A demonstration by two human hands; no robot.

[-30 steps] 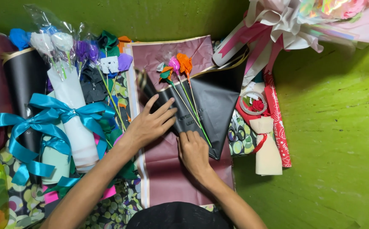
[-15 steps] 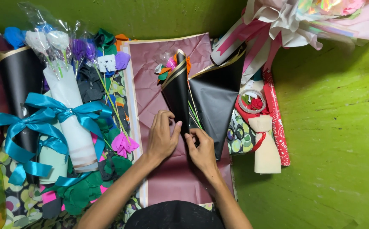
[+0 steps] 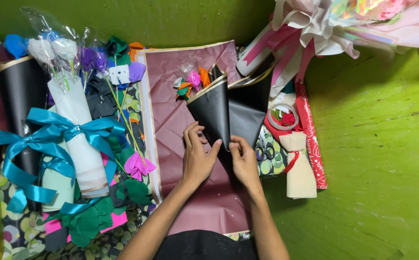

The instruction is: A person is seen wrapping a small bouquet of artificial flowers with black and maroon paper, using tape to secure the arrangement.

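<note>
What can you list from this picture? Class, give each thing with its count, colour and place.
black wrapping paper: one, black with pale edge, folded into a cone, centre
small flowers: several, pink, orange and green, in the cone's top
maroon paper sheet: one, under the cone
white-wrapped bouquet: one, with teal ribbon bow, left
black paper roll: one, far left
loose pink flower: one, left of the sheet
beige wrapped bundle: one, right
green surface: right side
left hand: on the cone's lower left edge
right hand: on the cone's lower tip
</note>
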